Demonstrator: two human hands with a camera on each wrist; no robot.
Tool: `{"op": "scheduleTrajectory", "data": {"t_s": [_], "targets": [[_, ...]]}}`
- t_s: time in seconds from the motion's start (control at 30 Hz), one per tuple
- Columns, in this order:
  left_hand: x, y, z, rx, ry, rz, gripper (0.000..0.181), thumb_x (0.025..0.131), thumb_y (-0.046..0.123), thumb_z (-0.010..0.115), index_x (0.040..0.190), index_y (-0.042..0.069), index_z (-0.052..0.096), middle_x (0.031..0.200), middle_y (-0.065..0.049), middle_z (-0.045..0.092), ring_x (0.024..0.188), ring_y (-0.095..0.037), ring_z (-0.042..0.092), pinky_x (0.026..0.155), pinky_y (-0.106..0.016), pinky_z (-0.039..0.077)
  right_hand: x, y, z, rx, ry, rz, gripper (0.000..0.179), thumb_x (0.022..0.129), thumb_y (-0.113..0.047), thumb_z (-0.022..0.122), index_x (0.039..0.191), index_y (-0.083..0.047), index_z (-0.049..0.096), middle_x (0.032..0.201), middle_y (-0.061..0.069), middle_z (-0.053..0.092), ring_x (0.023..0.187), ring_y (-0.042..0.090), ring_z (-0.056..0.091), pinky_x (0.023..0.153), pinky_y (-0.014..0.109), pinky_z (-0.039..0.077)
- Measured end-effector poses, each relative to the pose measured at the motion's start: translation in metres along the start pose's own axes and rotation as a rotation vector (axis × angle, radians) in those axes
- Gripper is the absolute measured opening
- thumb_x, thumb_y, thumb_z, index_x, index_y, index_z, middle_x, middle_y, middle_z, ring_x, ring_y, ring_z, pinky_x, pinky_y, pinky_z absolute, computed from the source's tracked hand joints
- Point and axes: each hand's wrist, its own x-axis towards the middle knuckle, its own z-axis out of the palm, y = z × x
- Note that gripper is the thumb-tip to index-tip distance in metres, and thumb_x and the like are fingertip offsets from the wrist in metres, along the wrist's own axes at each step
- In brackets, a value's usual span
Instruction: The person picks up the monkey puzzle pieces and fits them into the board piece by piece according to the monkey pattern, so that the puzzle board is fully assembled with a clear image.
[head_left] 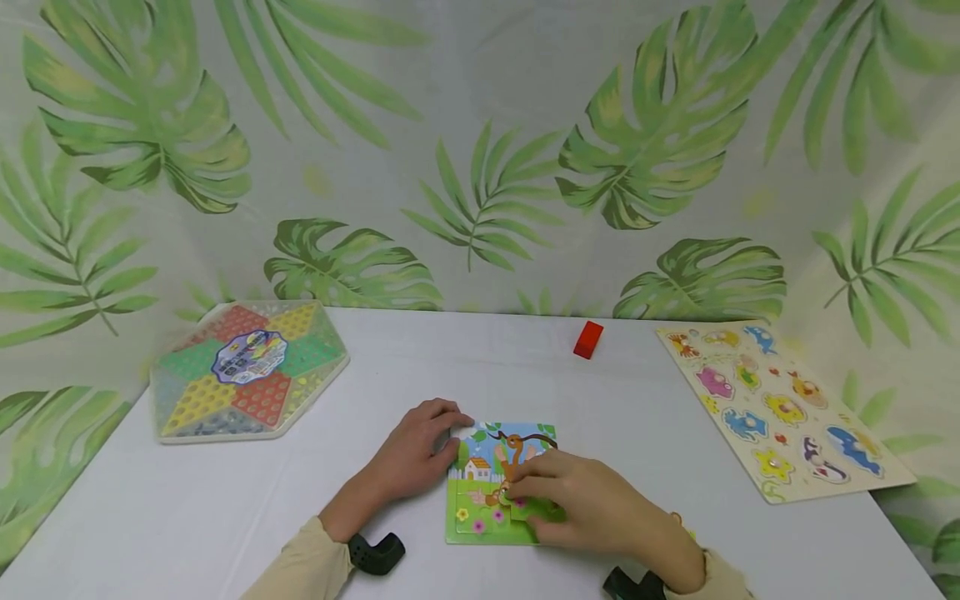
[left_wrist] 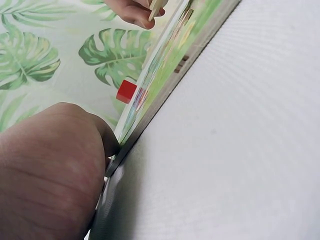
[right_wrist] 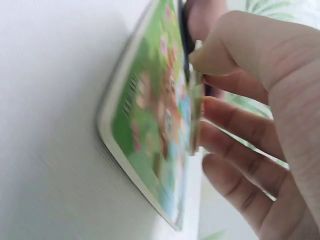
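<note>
A small jigsaw puzzle board [head_left: 465,538], printed with a house, flowers and a monkey, lies flat on the white table. My left hand [head_left: 416,447] rests at its upper left, the fingers by the top corner and the thumb along the left edge. Over the board's lower right part is my right hand [head_left: 581,500]. It pinches a thin puzzle piece [right_wrist: 195,112] between thumb and fingertips, held edge-on above the printed surface in the right wrist view. The same piece [left_wrist: 156,8] shows at the top of the left wrist view.
Behind the puzzle lies a red block [head_left: 588,340]. A hexagonal Chinese checkers board [head_left: 180,417] is at the left. At the right, a wooden animal puzzle board [head_left: 738,387] reaches the table's edge. A leaf-print cloth [head_left: 517,100] hangs behind.
</note>
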Motion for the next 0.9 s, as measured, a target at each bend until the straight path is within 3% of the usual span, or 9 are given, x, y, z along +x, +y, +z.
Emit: {"op": "scheduleTrajectory", "data": {"t_s": [0.13, 0.3, 0.53, 0.77, 0.9], "targets": [[0.0, 0.0, 0.0, -0.003, 0.001, -0.003, 0.027, 0.095, 0.008, 0.064, 0.121, 0.01, 0.072, 0.124, -0.007, 0.064, 0.118, -0.025, 0.06, 0.102, -0.049, 0.049, 0.002, -0.003, 0.008, -0.002, 0.04, -0.052, 0.028, 0.083, -0.022, 0.081, 0.111, -0.026, 0.078, 0.118, -0.013, 0.068, 0.106, 0.003, 0.063, 0.088, 0.021, 0.054], [0.0, 0.001, 0.0, 0.0, -0.007, -0.008, 0.028, 0.095, 0.009, 0.063, 0.122, 0.011, 0.072, 0.125, -0.006, 0.064, 0.119, -0.025, 0.059, 0.103, -0.049, 0.049, 0.003, -0.006, 0.015, -0.019, 0.017, -0.08, 0.026, 0.086, -0.022, 0.08, 0.111, -0.025, 0.078, 0.12, -0.011, 0.07, 0.11, 0.006, 0.064, 0.095, 0.028, 0.055], [0.001, 0.0, -0.001, -0.002, -0.025, -0.026, 0.028, 0.096, 0.012, 0.064, 0.122, 0.013, 0.072, 0.126, -0.005, 0.064, 0.121, -0.025, 0.059, 0.105, -0.047, 0.048, 0.004, -0.009, 0.018, -0.042, -0.019, -0.065, 0.026, 0.089, -0.024, 0.077, 0.116, -0.026, 0.079, 0.123, -0.01, 0.071, 0.118, 0.009, 0.064, 0.103, 0.036, 0.054], [0.001, -0.001, 0.0, 0.005, -0.003, 0.004, 0.028, 0.095, 0.009, 0.064, 0.121, 0.011, 0.072, 0.125, -0.007, 0.064, 0.119, -0.026, 0.06, 0.103, -0.049, 0.049, 0.006, -0.016, 0.017, -0.027, -0.078, -0.032, 0.024, 0.096, -0.026, 0.072, 0.119, -0.025, 0.079, 0.127, -0.01, 0.069, 0.12, 0.01, 0.061, 0.098, 0.031, 0.055], [0.001, -0.001, 0.0, -0.006, -0.01, -0.01, 0.028, 0.096, 0.01, 0.064, 0.122, 0.012, 0.072, 0.126, -0.006, 0.064, 0.12, -0.026, 0.059, 0.103, -0.049, 0.049, 0.006, -0.019, 0.016, -0.035, -0.098, -0.033, 0.023, 0.098, -0.028, 0.069, 0.119, -0.023, 0.079, 0.127, -0.011, 0.07, 0.12, 0.009, 0.06, 0.099, 0.03, 0.054]]}}
